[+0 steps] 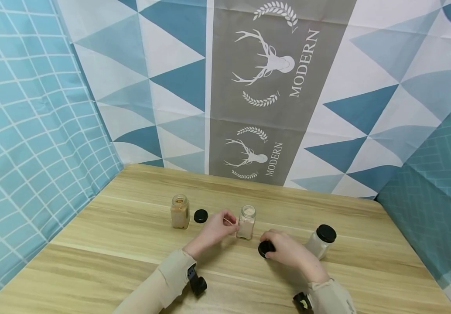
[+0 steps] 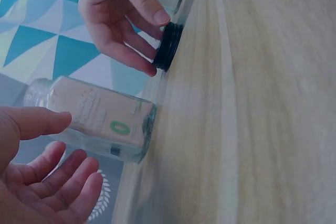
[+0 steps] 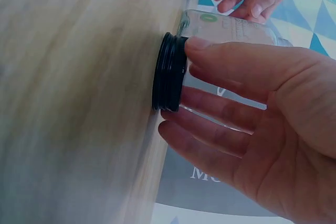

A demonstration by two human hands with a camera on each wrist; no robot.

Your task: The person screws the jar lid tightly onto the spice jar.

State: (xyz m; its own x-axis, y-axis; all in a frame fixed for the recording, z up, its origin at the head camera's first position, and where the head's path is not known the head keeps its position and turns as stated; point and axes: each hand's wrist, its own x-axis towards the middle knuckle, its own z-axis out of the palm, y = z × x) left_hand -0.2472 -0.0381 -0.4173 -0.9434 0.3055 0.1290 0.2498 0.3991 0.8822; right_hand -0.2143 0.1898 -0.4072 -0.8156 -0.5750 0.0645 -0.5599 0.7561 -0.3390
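Observation:
Beside the open glass jar of pale powder (image 1: 246, 224), my left hand (image 1: 218, 227) has its fingers loosely bent, with nothing between them. In the left wrist view that jar (image 2: 100, 114) stands uncapped just past my left fingertips (image 2: 92, 182). My right hand (image 1: 288, 249) pinches a black screw lid (image 1: 265, 249) by its rim, down at the tabletop to the right of the jar. The right wrist view has the thumb on one side of this lid (image 3: 169, 72) and the fingertips at the other.
An open jar of brownish powder (image 1: 180, 213) stands at the left, with another black lid (image 1: 200, 216) lying next to it. Right of my right hand is a jar with a black cap (image 1: 326, 233), partly hidden by it. Patterned cloth (image 1: 245, 109) hangs behind the wooden table (image 1: 131, 209).

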